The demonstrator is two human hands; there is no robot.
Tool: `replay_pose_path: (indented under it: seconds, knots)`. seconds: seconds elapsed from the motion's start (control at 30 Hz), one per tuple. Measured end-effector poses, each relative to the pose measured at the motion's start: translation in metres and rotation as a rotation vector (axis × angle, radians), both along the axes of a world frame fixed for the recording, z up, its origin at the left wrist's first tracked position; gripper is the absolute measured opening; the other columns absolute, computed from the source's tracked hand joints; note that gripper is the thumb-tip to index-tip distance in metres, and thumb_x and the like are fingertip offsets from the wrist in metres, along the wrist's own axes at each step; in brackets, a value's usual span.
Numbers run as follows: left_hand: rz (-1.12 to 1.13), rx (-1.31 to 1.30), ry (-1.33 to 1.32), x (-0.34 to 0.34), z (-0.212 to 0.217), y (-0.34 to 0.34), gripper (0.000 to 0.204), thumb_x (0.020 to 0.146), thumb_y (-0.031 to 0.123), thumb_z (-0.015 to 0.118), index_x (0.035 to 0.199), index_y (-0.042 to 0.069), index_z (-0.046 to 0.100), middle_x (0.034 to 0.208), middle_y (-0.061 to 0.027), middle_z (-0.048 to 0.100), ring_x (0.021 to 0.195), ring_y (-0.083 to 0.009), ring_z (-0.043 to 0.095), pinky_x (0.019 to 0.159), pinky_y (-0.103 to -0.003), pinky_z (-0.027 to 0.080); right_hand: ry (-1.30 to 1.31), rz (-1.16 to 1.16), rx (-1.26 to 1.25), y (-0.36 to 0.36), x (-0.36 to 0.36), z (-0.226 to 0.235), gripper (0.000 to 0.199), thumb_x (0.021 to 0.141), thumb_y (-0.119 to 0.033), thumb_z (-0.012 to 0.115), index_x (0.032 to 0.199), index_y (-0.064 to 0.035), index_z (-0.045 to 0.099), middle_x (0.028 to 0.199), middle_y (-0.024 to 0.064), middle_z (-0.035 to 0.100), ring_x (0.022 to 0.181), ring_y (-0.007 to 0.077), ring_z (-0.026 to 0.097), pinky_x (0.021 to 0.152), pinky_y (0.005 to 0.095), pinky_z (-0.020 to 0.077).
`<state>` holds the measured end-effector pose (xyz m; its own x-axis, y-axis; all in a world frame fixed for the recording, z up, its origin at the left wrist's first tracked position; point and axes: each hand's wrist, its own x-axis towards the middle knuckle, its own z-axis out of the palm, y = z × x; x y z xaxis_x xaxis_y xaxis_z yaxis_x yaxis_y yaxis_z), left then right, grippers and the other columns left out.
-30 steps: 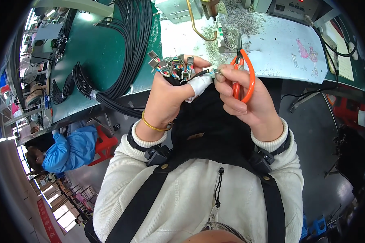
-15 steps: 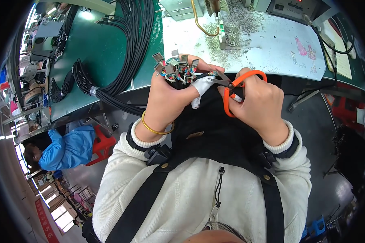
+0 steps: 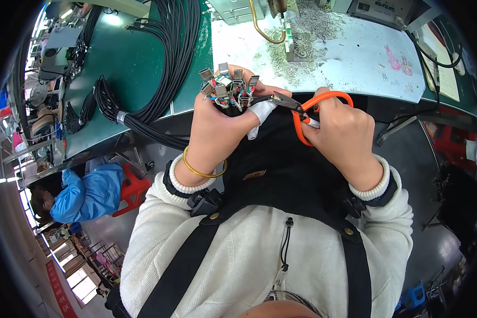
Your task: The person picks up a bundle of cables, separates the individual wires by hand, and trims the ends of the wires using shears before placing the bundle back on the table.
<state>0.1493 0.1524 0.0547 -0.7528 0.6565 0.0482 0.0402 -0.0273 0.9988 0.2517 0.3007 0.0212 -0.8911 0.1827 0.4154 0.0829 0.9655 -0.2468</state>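
Head view: at upper centre the left hand (image 3: 217,124) grips a cluster of metal terminals (image 3: 229,87) on wires; just right, the right hand (image 3: 342,132) holds orange scissors (image 3: 307,108), blades touching the cluster

The person wears a cream-white knitted top with thick ribbed cuffs at both wrists. Over it lies a black apron-like bib (image 3: 281,175), bearing a small brown tag near its middle. Two broad black straps (image 3: 355,265) run down over the shoulders, each fastened with a black plastic buckle and a round brass-coloured stud. A dark zip pull on a short cord hangs at the chest. The left hand (image 3: 217,127) has a thin gold bangle (image 3: 199,168) around the wrist and white tape wrapped on one finger. The right hand (image 3: 344,132) is bare.
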Motion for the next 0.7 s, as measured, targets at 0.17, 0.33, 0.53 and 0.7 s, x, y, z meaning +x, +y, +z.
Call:
replay_pose_path:
  seconds: [0.17,0.33,0.53,0.7]
  knots:
    - [-0.012,-0.016,-0.005,-0.0004,0.0009,-0.0005,0.024,0.068,-0.013,0.057,0.085,-0.001,0.044,0.082,-0.0063,0.053,0.087,-0.0245,0.061,0.073,-0.029,0.048,-0.026,0.021,0.009,0.0014,0.0011,0.0007,0.031,0.061,-0.026,0.071,0.076,-0.0055,0.054,0.044,0.0030,0.044,0.035,0.0170,0.045,0.035,0.0269,0.0343]
    - [-0.024,0.051,-0.030,-0.0013,-0.0009,0.0004,0.025,0.068,-0.012,0.057,0.085,-0.001,0.044,0.081,-0.0066,0.054,0.086,-0.0239,0.061,0.073,-0.029,0.048,-0.090,0.029,0.027,0.0020,0.0025,0.0062,0.033,0.062,-0.028,0.071,0.078,-0.0044,0.055,0.043,0.0033,0.044,0.035,0.0171,0.046,0.034,0.0269,0.0349]
    - [0.013,-0.049,-0.067,-0.0005,0.0076,0.0015,0.023,0.068,-0.010,0.057,0.083,0.000,0.042,0.080,-0.0077,0.057,0.085,-0.0234,0.061,0.073,-0.027,0.047,-0.091,0.023,0.062,0.0026,0.0032,0.0076,0.036,0.061,-0.029,0.071,0.082,-0.0029,0.056,0.044,0.0038,0.045,0.035,0.0176,0.047,0.034,0.0267,0.0357]
    - [0.027,0.030,-0.069,0.0007,0.0078,0.0031,0.023,0.068,-0.009,0.056,0.081,0.001,0.041,0.078,-0.0092,0.060,0.084,-0.0208,0.061,0.072,-0.025,0.045,-0.096,0.023,0.065,0.0040,0.0037,0.0066,0.035,0.061,-0.029,0.071,0.081,-0.0027,0.057,0.044,0.0038,0.045,0.035,0.0178,0.047,0.034,0.0267,0.0360]
